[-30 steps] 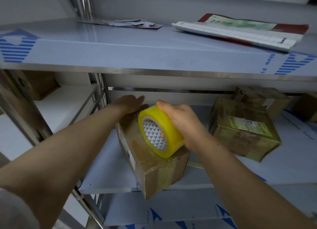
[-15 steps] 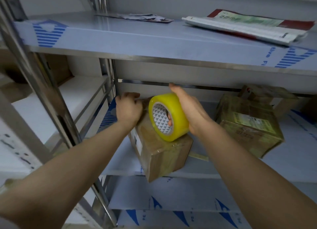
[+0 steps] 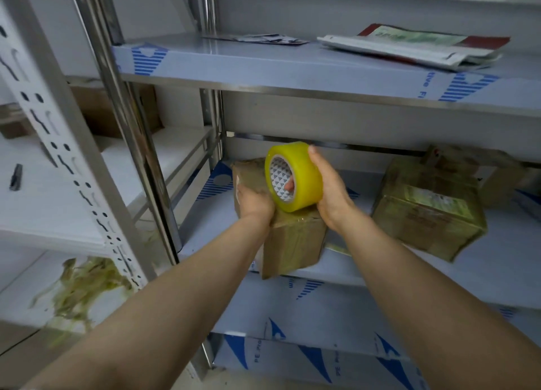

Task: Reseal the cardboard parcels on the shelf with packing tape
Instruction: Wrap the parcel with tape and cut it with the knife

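A small brown cardboard parcel [image 3: 295,240] sits at the front left of the middle steel shelf [image 3: 366,272], its corner over the shelf's edge. My left hand [image 3: 254,204] grips the parcel's top left edge. My right hand [image 3: 329,189] holds a yellow roll of packing tape [image 3: 301,176] just above the parcel, a finger through the core. A larger tape-wrapped parcel [image 3: 427,211] lies to the right, with another parcel [image 3: 474,167] behind it.
The upper shelf [image 3: 263,65] carries a folded plastic mailer [image 3: 415,47] and some papers [image 3: 263,38]. Steel uprights [image 3: 128,132] stand to the left. A white rack beside them holds a wad of used tape [image 3: 82,287], a brown box [image 3: 102,114] and a dark pen-like thing [image 3: 16,176].
My left hand slid from the parcel's far end back to its near left edge. The tape roll rose a little above the parcel. The view shifted left and pulled back.
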Demonstrator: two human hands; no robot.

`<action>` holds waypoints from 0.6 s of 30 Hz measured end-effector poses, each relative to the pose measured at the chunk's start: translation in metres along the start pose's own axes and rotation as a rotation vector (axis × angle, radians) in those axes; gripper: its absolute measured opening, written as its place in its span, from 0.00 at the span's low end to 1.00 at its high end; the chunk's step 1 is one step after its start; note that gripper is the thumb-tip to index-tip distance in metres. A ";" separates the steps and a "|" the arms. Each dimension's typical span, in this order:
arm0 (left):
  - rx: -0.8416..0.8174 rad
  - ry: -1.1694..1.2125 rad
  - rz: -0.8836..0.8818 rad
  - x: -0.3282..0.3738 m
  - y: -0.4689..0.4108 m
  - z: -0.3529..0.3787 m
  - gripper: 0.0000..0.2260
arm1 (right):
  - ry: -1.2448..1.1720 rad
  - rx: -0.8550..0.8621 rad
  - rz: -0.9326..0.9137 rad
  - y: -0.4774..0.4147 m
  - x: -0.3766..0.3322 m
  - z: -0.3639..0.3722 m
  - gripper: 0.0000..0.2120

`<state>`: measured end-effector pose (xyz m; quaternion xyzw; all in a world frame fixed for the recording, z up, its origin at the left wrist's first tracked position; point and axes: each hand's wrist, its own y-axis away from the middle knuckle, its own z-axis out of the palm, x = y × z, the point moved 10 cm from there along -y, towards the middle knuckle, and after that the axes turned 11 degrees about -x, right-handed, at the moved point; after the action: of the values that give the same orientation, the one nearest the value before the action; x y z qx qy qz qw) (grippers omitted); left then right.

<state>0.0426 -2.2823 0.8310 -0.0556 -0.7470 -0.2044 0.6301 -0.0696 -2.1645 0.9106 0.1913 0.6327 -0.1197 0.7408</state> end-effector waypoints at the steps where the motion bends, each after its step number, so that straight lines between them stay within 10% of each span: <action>1: 0.019 -0.027 -0.007 0.005 0.006 -0.002 0.25 | -0.019 -0.015 -0.011 0.002 0.002 -0.001 0.34; 9: 0.038 -0.150 -0.007 0.013 0.006 -0.004 0.20 | 0.163 -0.046 -0.083 0.040 -0.034 -0.001 0.10; 18: 0.045 -0.149 -0.025 0.013 0.005 -0.006 0.17 | 0.198 -0.069 -0.030 0.093 -0.018 -0.011 0.14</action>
<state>0.0471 -2.2819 0.8455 -0.0472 -0.7969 -0.1907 0.5713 -0.0440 -2.0772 0.9394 0.1670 0.7092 -0.0895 0.6790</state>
